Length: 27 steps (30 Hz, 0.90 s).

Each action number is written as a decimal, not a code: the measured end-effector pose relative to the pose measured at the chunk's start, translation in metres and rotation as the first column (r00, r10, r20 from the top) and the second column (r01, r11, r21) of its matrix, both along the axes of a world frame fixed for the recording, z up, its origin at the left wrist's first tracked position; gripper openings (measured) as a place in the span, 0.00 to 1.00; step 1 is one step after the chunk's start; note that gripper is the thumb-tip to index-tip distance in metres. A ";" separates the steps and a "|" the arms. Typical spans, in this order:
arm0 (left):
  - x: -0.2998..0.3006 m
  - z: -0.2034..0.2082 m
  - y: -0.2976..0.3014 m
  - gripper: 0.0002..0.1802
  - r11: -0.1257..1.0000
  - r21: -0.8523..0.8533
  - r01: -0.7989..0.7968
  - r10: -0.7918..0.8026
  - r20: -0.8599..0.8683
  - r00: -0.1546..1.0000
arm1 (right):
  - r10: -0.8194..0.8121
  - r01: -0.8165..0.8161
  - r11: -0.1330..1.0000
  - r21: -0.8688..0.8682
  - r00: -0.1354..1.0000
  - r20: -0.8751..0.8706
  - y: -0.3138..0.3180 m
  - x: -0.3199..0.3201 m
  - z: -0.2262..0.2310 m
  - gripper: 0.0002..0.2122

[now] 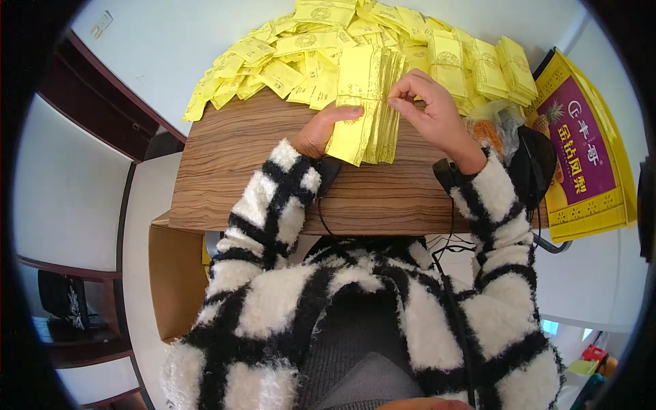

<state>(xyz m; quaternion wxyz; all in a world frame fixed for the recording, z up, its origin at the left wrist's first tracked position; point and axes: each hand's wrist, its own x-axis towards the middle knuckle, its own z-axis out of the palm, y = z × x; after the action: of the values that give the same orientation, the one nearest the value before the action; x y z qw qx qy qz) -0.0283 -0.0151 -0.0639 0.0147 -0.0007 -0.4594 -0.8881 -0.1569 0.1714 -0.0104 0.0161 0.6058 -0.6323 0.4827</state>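
Note:
My left hand (323,128) grips a thick bundle of yellow printed paper packets (357,133) from its left side, thumb on the front. The bundle stands tilted above the table, its packet edges fanned to the right. A thin band, like a rubber band, crosses its front about halfway up. At the bundle's right edge, my right hand (432,109) is closed in a pinch where the band runs to. The band is too fine to see clearly between the fingertips.
A large heap of loose yellow packets (280,75) covers the table's far side, with banded bundles (447,65) at its right. Right of my hand lies a clear bag of orange strands (484,131). A yellow-purple carton (581,137) stands at the wood-grain table's (239,171) right; an open cardboard box (174,280) sits lower left.

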 end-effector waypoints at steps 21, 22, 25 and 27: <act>0.000 0.007 -0.005 0.35 1.000 0.011 0.003 -0.002 -0.071 0.997 | -0.118 0.051 0.991 0.120 0.746 0.656 0.003 -0.008 -0.016 0.15; -0.002 0.014 -0.004 0.37 0.979 -0.196 -0.061 0.049 -0.067 0.997 | -0.146 0.090 0.989 0.117 0.730 0.667 0.005 -0.010 -0.018 0.16; -0.001 0.021 -0.011 0.41 0.790 -0.567 -0.235 0.189 -0.139 0.972 | -0.228 0.201 0.973 0.118 0.729 0.645 0.007 -0.015 -0.019 0.18; 0.001 0.022 -0.016 0.44 0.423 -0.807 -0.413 0.297 -0.307 0.904 | -0.270 0.253 0.960 0.120 0.725 0.633 0.010 -0.021 -0.023 0.18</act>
<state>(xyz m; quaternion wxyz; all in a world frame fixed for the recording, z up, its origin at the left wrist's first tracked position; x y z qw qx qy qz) -0.0272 -0.0315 -0.0421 0.2261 0.0369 -0.8247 -0.5170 -0.1776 0.1817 -0.0330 -0.1413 0.3082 -0.6841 0.6458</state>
